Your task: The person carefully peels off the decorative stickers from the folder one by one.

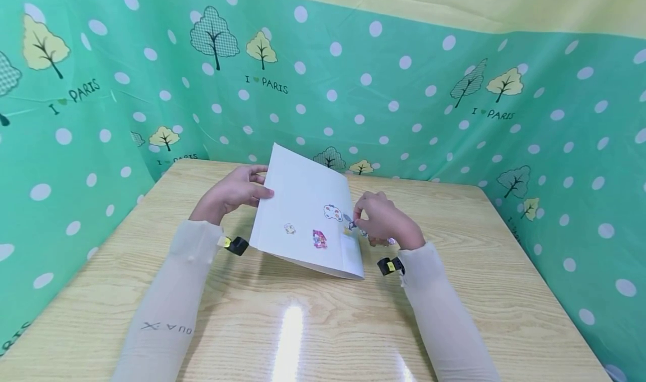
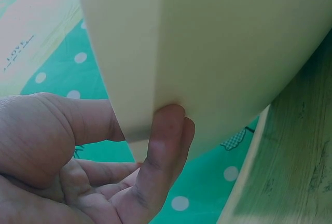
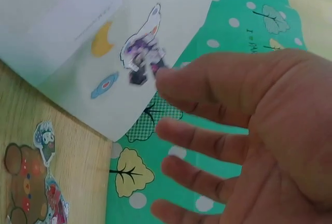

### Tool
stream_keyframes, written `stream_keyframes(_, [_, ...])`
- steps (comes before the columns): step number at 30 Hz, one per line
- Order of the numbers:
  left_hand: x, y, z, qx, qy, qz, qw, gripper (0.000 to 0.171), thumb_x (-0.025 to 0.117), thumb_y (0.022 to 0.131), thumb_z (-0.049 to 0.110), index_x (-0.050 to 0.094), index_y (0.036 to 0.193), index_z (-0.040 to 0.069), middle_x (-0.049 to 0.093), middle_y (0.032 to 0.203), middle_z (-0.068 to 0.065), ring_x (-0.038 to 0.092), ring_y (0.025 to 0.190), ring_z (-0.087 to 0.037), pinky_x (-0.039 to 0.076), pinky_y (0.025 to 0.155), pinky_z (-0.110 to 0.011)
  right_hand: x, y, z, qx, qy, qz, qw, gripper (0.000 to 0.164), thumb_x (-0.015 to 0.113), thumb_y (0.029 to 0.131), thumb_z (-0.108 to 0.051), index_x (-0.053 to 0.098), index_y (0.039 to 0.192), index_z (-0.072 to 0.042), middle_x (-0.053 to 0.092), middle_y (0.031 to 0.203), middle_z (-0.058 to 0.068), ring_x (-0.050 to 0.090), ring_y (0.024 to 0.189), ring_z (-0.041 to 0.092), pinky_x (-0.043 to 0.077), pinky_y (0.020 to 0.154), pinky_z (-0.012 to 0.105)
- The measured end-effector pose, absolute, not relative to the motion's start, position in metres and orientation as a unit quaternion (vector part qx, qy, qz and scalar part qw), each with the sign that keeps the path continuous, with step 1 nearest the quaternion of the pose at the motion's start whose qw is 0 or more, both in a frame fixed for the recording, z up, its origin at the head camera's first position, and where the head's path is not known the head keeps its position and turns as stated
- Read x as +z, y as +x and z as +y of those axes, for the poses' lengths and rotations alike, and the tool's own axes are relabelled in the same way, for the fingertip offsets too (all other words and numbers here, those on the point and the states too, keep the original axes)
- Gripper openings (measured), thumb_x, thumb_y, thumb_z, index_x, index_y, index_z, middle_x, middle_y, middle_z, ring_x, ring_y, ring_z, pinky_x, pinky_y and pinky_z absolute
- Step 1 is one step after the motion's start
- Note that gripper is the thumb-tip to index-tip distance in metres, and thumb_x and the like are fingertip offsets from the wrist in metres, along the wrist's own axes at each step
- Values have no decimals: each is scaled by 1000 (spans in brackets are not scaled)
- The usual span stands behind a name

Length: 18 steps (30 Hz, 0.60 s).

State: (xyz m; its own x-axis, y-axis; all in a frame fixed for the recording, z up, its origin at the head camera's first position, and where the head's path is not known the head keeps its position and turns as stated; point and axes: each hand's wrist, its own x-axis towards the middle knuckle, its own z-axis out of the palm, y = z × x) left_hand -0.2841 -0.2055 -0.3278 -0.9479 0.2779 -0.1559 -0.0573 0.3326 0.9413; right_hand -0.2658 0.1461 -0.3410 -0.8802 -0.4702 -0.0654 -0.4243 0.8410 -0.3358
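Note:
A white paper folder [image 1: 298, 197] is held tilted above the table. My left hand [image 1: 237, 190] grips its left edge, thumb on one face and fingers on the other, as the left wrist view shows. Several stickers lie on the folder, among them a pink one [image 1: 319, 239], a palette-shaped one [image 1: 333, 212] and a yellow moon [image 3: 102, 39]. By the folder's right edge, my right hand [image 1: 382, 216] pinches a purple character sticker [image 3: 140, 53] between thumb and index finger. Its other fingers are spread apart. The index fingertip is hidden behind the thumb.
Beneath the folder's right side, a brown bear sticker [image 3: 26, 182] and other cut-out stickers lie on the wooden table [image 1: 454, 292]. A green dotted curtain [image 1: 404, 107] hangs behind and at both sides of the table.

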Motion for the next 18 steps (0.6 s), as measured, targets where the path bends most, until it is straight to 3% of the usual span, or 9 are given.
stream_keyframes(5, [-328, -284, -206, 571, 67, 805, 145, 82, 67, 95, 0, 20, 162, 2, 54, 131, -23, 69, 101, -30, 59, 86, -44, -341, -268, 151, -101, -211, 969, 82, 14, 71, 94, -14, 74, 80, -14, 59, 103, 5, 47, 106, 38, 41, 93, 61])
stream_keyframes(12, [-328, -284, -206, 574, 65, 803, 148, 82, 67, 95, 0, 20, 162, 2, 53, 132, -23, 68, 102, -30, 59, 87, -43, -355, -276, 155, -78, -161, 975, 132, 27, 67, 89, -6, 75, 63, -8, 64, 61, 2, 46, 104, 35, 38, 95, 55])
stream_keyframes(18, [-328, -284, -205, 575, 64, 802, 149, 81, 67, 94, 0, 21, 162, 2, 53, 133, -23, 68, 103, -31, 59, 87, -43, -367, -283, 157, -78, -142, 977, 141, 28, 67, 89, -5, 73, 63, -10, 63, 63, 2, 45, 104, 35, 37, 95, 54])
